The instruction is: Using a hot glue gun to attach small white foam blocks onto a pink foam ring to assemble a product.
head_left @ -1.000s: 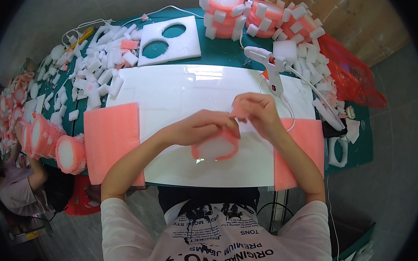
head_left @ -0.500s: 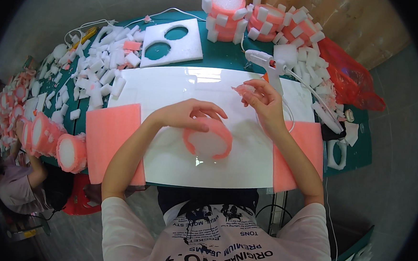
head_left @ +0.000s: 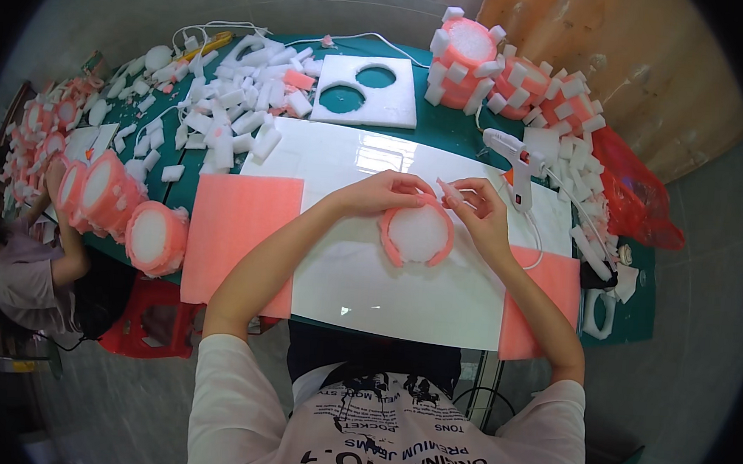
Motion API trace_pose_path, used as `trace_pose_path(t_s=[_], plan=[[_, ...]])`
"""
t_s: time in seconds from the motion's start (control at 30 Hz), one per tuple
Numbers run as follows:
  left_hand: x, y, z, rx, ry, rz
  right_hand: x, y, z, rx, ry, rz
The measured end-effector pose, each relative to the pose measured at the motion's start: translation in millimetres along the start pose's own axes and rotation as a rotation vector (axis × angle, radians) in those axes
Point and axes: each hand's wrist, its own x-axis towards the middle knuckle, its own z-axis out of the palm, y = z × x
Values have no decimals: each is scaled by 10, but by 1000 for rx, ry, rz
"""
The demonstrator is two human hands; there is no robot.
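A white foam disc (head_left: pixel 418 235) with a pink foam strip (head_left: pixel 444 236) wrapped round most of its edge lies on the glossy white board (head_left: pixel 359 291). The strip leaves a gap on the near side. With fingers bent, my left hand (head_left: pixel 382 192) grips the far left rim of this disc. A small pink foam scrap (head_left: pixel 448 190) is pinched between thumb and fingers of my right hand (head_left: pixel 482 211), just beyond the far right rim. Beyond that hand a white hot glue gun (head_left: pixel 518 166) rests with its cord trailing onto the board.
Pink foam sheets (head_left: pixel 241 245) flank the board. White foam offcuts (head_left: pixel 226 112) heap at the far left, beside a white foam plate (head_left: pixel 366 104) with two round holes. Pink-wrapped foam stacks (head_left: pixel 463 63) stand behind, near a red plastic bag (head_left: pixel 633 193). A co-worker (head_left: pixel 37 267) sits at left.
My right hand has brought the pink scrap in close to the disc's rim. The left hand's fingers have settled onto the rim. The whole view has shifted, so the table appears farther right.
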Motion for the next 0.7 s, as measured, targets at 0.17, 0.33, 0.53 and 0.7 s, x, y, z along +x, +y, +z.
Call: trace_pose_path(t_s=[0.17,0.33,0.53,0.7], plan=[[3,20,-5,-25,-7,-12,194,-48,119,-214,6,-85],[-82,-32,-22,67,40,34,747,-175,703,-268,-94,-37],[-56,50,11,-52,-52,-7,1501,-461,1234,-143,-173,-68],[-79,26,7,-25,-34,1,1315,-574,1153,-369,-283,-172]])
